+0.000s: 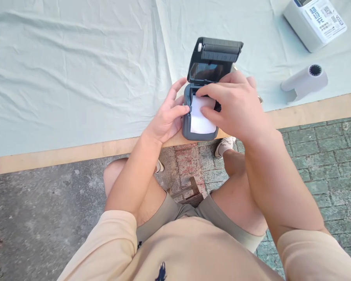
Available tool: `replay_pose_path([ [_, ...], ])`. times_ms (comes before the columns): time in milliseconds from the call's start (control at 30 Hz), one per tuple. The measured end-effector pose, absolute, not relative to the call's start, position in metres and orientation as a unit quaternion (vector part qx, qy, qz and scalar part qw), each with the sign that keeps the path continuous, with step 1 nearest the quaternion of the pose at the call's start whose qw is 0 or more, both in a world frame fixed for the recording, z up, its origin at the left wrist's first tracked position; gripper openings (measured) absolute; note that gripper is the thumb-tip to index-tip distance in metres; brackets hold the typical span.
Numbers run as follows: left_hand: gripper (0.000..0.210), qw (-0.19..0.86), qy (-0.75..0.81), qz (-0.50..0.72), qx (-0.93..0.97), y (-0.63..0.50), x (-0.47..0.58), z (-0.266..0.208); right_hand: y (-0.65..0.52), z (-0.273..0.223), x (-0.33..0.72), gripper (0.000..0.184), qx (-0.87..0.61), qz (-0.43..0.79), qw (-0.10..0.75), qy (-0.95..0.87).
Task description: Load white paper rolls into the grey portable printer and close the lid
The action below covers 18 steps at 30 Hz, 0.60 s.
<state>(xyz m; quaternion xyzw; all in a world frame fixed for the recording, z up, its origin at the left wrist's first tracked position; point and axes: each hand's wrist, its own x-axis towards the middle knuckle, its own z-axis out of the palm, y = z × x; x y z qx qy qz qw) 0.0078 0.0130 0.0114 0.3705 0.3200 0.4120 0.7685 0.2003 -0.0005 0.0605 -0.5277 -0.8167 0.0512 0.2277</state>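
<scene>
Printer point(201, 136) is at the near table edge point(76, 152), lid point(207, 72) up and leaning away from you, roller point(220, 48) on the lid's far end. Paper point(203, 121) lies in the bay, white side up, running close to the front rim.

Your step looks like seating the paper. Do it square: line the paper up with both side walls, press it down evenly, don't crease the front end. Mind your fingertips near the hinge; a lid drop would catch them. Brace the body so it can't slide off the edge. Check nothing bunches at the far end; your right hand hides part of that side.

Left hand point(166, 117): at the printer's left side, thumb on the left rim, forefinger sticking out toward the hinge, spread from the thumb. Lower fingers hidden, so can't tell how firmly it grips. Right hand point(238, 103): reaching in from the right, over the bay, thumb and forefinger apart, both at the paper. Can't tell if they pinch it or only rest on it.

So the paper sits right under your right thumb and just right of your left thumb; the printer is between both hands.
</scene>
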Motion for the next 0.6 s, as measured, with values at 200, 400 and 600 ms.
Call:
replay_pose_path([
  [200, 0.074, 0.770, 0.316, 0.402, 0.382, 0.011, 0.009, 0.009, -0.002, 0.066, 0.195, 0.036, -0.542, 0.038, 0.172, -0.821],
  [400, 0.064, 0.757, 0.335, 0.411, 0.382, 0.013, 0.011, 0.006, -0.008, 0.090, 0.214, 0.043, -0.508, 0.284, 0.369, -0.724],
  [600, 0.068, 0.774, 0.334, 0.389, 0.372, 0.015, 0.009, 0.013, 0.011, 0.052, 0.299, 0.044, -0.492, 0.514, 0.484, -0.510],
])
